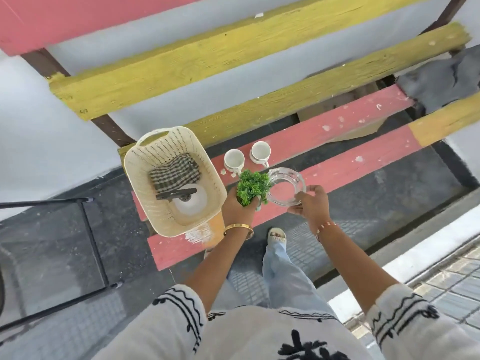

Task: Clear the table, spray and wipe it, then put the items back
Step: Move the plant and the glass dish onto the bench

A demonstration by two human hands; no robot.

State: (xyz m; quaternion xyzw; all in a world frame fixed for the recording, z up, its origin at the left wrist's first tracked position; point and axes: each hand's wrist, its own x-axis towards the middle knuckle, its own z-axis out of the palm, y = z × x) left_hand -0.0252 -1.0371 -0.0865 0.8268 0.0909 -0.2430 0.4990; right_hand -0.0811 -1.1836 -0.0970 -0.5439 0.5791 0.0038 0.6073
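My left hand (237,207) grips a small potted green plant (252,187) just above the near pink bench plank (337,162). My right hand (310,205) pinches the near rim of a clear glass ashtray (284,187), which sits beside the plant over the same plank. Two white cups (233,159) (260,151) stand on the farther pink plank. A cream plastic basket (145,183) on the bench to the left holds a checked cloth (175,174) and a white spray bottle (191,201) with a black trigger.
Yellow planks (233,55) and a pink plank (52,22) of the slatted table stretch across the top. A grey cloth (441,79) lies at the far right. A black metal frame (91,237) stands at the left. My foot (277,236) is under the bench edge.
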